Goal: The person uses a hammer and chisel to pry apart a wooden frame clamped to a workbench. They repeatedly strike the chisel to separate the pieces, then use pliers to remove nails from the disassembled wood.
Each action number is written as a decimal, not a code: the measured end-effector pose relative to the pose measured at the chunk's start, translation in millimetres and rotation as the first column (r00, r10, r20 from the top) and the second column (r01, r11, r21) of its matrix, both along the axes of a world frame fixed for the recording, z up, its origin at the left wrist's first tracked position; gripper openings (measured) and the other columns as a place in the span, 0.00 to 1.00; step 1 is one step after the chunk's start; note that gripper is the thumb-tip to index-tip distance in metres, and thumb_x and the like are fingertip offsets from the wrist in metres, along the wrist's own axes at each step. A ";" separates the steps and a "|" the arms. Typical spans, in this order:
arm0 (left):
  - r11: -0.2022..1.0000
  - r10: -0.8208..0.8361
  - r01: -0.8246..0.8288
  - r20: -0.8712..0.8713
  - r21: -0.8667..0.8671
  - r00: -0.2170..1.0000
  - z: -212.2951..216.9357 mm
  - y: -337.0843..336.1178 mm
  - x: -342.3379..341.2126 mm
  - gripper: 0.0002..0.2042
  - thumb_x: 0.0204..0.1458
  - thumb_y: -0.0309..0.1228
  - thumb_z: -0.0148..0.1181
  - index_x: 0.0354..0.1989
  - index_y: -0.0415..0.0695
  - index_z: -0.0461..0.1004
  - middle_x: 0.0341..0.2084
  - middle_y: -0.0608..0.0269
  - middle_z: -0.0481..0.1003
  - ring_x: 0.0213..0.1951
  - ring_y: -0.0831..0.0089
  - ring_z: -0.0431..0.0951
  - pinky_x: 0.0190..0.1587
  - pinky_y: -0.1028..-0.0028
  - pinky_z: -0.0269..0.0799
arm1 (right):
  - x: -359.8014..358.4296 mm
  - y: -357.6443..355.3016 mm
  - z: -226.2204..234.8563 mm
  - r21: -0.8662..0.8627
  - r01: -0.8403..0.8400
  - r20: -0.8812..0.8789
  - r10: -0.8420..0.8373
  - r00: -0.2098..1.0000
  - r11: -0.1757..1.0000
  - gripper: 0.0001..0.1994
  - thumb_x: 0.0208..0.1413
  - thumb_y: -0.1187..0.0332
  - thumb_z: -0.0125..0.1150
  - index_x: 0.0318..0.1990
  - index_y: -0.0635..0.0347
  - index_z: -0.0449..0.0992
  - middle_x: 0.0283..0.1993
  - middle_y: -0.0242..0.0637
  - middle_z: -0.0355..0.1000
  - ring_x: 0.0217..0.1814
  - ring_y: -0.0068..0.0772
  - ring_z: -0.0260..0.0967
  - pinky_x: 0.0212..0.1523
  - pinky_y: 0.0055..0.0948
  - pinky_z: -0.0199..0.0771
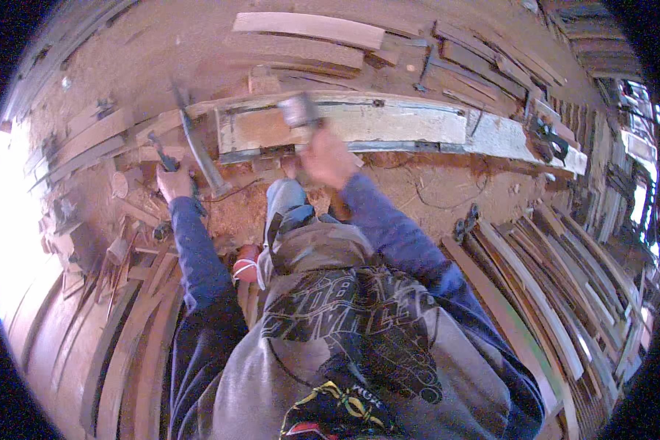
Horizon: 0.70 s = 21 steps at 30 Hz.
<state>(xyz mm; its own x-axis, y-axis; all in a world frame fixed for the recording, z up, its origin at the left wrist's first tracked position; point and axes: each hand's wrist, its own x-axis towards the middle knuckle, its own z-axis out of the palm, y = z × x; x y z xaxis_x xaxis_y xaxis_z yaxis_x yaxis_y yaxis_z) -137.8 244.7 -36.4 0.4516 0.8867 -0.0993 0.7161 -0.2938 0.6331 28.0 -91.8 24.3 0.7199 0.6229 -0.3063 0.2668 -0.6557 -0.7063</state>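
At the left, my left hand [174, 181] is closed round a dark tool [163, 152] with a slim end pointing away from me; its kind is unclear. My right hand [331, 158], smeared by motion, grips a tool with a blocky silver-and-dark head [298, 111]. That head is over a long, pale, worn bench [418, 121], and I cannot tell whether it touches the surface. Between my hands, a grey metal bar [198, 143] slants beside the bench's left end.
Boards [308, 28] lie on the ground beyond the bench. A dark clamp-like fitting [551, 138] sits at its right end. Long planks [535, 293] are stacked at the right, more [143, 323] at the left. A red round object [247, 262] with a white band is near my leg.
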 end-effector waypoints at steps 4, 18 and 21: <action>0.966 -0.114 0.188 -0.360 0.176 0.926 -39.1 49.2 25.5 0.35 0.36 0.54 0.73 0.44 0.36 0.73 0.37 0.50 0.77 0.40 0.57 0.77 0.45 0.61 0.72 | -13.2 46.3 -8.5 0.347 0.145 -0.083 -0.124 0.989 0.926 0.18 0.53 0.65 0.57 0.46 0.71 0.67 0.26 0.50 0.71 0.28 0.53 0.72 0.30 0.46 0.73; 0.970 -0.243 0.235 -0.398 -0.069 0.884 -17.4 26.0 70.8 0.39 0.39 0.56 0.69 0.55 0.38 0.71 0.46 0.46 0.77 0.49 0.50 0.77 0.54 0.58 0.69 | 149.6 -359.1 -33.9 -0.133 0.840 0.042 -0.843 0.536 0.527 0.16 0.56 0.58 0.61 0.38 0.66 0.74 0.29 0.40 0.74 0.29 0.38 0.74 0.29 0.39 0.73; 0.964 -0.239 0.265 -0.398 0.011 0.886 -2.1 27.5 66.0 0.35 0.40 0.52 0.68 0.52 0.38 0.73 0.44 0.47 0.78 0.47 0.51 0.78 0.52 0.57 0.70 | 161.8 -374.8 -38.7 -0.154 0.814 0.382 -0.726 0.572 0.560 0.23 0.52 0.58 0.61 0.46 0.70 0.69 0.42 0.57 0.74 0.48 0.57 0.73 0.47 0.48 0.71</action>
<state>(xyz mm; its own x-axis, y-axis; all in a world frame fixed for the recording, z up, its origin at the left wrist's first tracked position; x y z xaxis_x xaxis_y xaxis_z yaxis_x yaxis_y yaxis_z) -71.8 272.2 -38.6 0.5971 0.7584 -0.2614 0.7977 -0.5272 0.2927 189.9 -466.6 -14.4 0.9500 -0.2956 -0.1001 -0.3087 -0.8428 -0.4409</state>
